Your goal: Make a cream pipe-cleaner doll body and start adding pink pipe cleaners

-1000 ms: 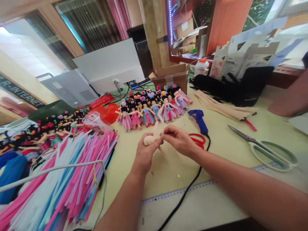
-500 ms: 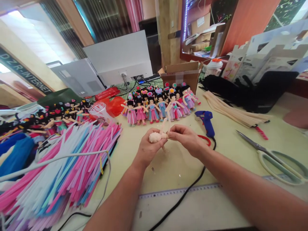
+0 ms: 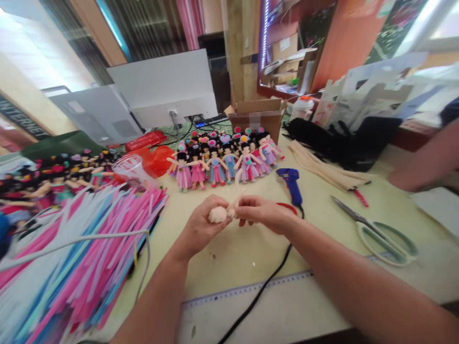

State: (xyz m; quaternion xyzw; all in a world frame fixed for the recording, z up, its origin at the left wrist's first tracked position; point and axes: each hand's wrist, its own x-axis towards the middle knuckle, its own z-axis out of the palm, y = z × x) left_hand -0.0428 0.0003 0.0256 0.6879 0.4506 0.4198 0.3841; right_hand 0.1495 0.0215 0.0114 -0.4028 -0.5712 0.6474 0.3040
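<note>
A cream, fuzzy, rounded piece (image 3: 218, 214) is held over the pale yellow-green table (image 3: 229, 253), clasped in the grip of the left hand (image 3: 202, 222). Its narrow end appears to be pinched by the thumb and forefinger of the right hand (image 3: 263, 212), though the contact is blurred and partly covered. A red loop (image 3: 288, 207) is half hidden behind the right wrist, near a blue pistol-shaped tool (image 3: 292, 187) with a black cord. Scissors with pale green handles (image 3: 385, 239) are seen further right. Along the near side of the table a white ruler strip (image 3: 247, 288) is crossed by the cord; its digits cannot be read. Beyond the hands, black-haired dolls in bright dresses (image 3: 217, 167) are stood in rows before an open brown cardboard box (image 3: 256, 119), whose inside is hidden. A clear plastic cup (image 3: 128, 167) is set by a red plastic bag (image 3: 156, 161); its contents cannot be made out. A pile of pink, white and blue fuzzy strips (image 3: 96, 243) is cut off at the left. On a dark sign (image 3: 21, 117), "INTERNET" can be read at the left edge.
</note>
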